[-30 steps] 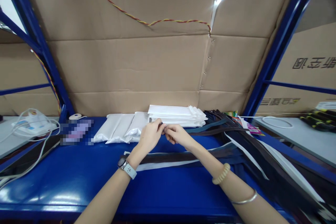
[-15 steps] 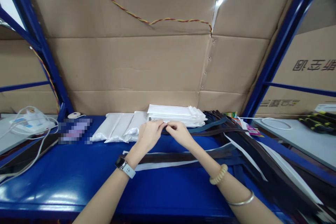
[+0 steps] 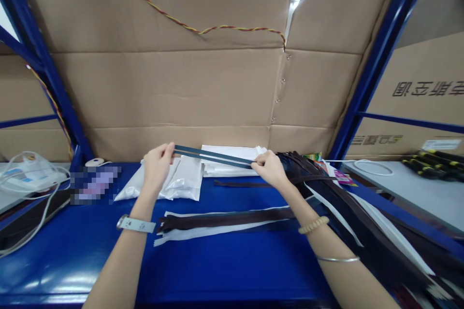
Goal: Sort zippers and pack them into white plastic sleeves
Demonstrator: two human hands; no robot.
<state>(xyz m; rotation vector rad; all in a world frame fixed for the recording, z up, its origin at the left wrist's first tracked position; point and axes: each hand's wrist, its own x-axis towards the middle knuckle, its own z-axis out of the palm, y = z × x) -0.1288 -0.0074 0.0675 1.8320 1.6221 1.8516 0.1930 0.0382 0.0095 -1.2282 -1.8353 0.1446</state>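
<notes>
A dark teal zipper strip is stretched between my two hands, doubled into two narrow bands. My left hand pinches its left end above the white plastic packets. My right hand grips the other end, in front of a stack of flat white packets. Below them, dark brown and white zippers lie across the blue table. One thin brown strip lies behind these, near my right hand.
A large heap of dark and white zippers spreads over the right side. White cables and a power strip are at the left. Cardboard stands behind the table between blue posts. Black-yellow tools lie far right.
My hands were together at the middle and have moved apart, left and right. The teal strip now spans between them. The whole view has shifted slightly.
</notes>
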